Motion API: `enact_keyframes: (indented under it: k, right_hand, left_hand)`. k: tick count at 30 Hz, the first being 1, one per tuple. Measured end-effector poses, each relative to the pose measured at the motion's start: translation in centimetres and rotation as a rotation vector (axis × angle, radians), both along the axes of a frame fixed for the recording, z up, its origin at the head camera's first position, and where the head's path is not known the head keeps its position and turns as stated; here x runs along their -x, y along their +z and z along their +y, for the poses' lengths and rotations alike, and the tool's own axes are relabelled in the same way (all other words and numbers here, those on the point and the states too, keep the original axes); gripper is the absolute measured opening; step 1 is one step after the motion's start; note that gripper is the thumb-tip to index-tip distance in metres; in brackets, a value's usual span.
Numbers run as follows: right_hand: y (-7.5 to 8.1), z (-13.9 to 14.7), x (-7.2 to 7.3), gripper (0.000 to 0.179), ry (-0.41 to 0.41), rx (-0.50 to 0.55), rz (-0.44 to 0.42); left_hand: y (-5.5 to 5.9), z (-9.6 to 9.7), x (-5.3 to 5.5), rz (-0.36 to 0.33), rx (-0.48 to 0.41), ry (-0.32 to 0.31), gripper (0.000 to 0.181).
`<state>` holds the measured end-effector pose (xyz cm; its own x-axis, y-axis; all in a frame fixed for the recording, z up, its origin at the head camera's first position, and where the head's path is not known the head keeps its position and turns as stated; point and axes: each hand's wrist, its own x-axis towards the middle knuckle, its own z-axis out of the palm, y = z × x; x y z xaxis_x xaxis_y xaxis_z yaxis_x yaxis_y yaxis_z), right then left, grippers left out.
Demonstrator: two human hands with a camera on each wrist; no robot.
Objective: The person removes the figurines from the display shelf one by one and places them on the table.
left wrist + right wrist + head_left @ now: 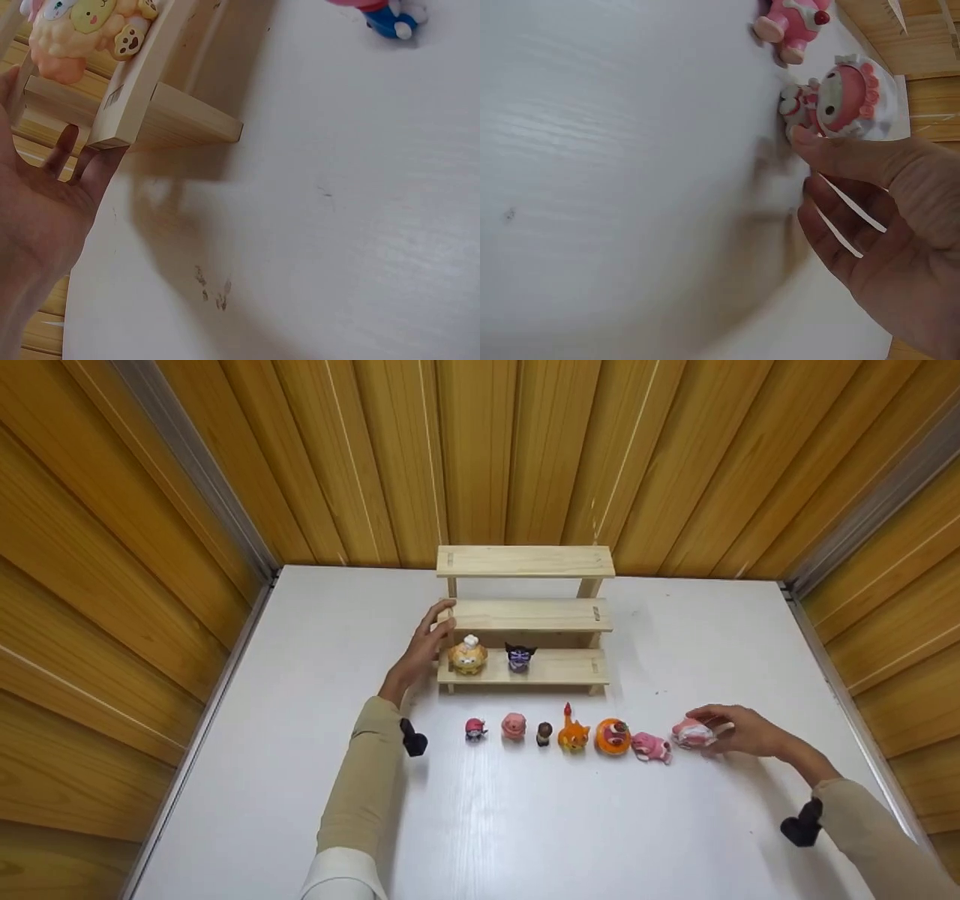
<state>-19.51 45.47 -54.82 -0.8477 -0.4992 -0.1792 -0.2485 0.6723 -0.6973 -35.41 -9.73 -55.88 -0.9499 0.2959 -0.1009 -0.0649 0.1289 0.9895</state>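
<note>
My left hand (420, 654) holds the left end of a small three-tier wooden display stand (525, 616); in the left wrist view its fingers (64, 154) reach behind the stand's end. A fluffy orange-yellow figurine with a white top (469, 657) and a black-and-purple figurine (519, 658) sit on the lowest tier. At the right, my right hand (746, 731) pinches a pink-hooded figurine with a white veil (844, 97) between thumb and fingers. Whether that figurine touches the table is hard to tell. Just left of it lies a pink figurine (651, 748).
In front of the stand, a row on the white table (480, 825) holds a small red-topped figurine (475, 728), a pink round one (514, 726), a tiny brown-haired one (544, 733), an orange one with a red-tipped tail (573, 735) and an orange round one (613, 736). Wood-plank walls (517, 457) surround the table.
</note>
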Motion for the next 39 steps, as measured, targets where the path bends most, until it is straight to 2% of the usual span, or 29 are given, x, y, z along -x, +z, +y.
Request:
enact_keyframes:
  k: [3,11,15,23,32,39]
  right_hand:
    - [0.2,0.8,0.5,0.050,0.014,-0.001,0.023]
    - [1.0,0.7,1.7,0.042,-0.134,-0.012,0.112]
    - [1.7,-0.5,2.7,0.040,-0.160,0.024,0.164]
    - [3.4,-4.0,4.9,0.035,-0.136,0.109,0.178]
    - [5.7,-8.6,7.9,0.036,-0.089,0.108,0.133]
    - [6.0,-11.3,9.6,0.037,-0.041,0.107,0.121]
  left_hand:
    - [-0.1,0.1,-0.2,-0.003,-0.004,-0.007,0.050]
    - [-0.5,0.1,-0.3,0.007,-0.010,-0.017,0.049]
    - [-0.4,0.2,-0.2,0.030,-0.020,-0.022,0.048]
    - [-0.6,0.3,-0.1,-0.004,-0.024,-0.020,0.049]
    - [-0.2,-0.2,0.1,0.016,-0.026,-0.012,0.050]
    - [-0.1,-0.2,0.0,0.013,-0.020,-0.005,0.050]
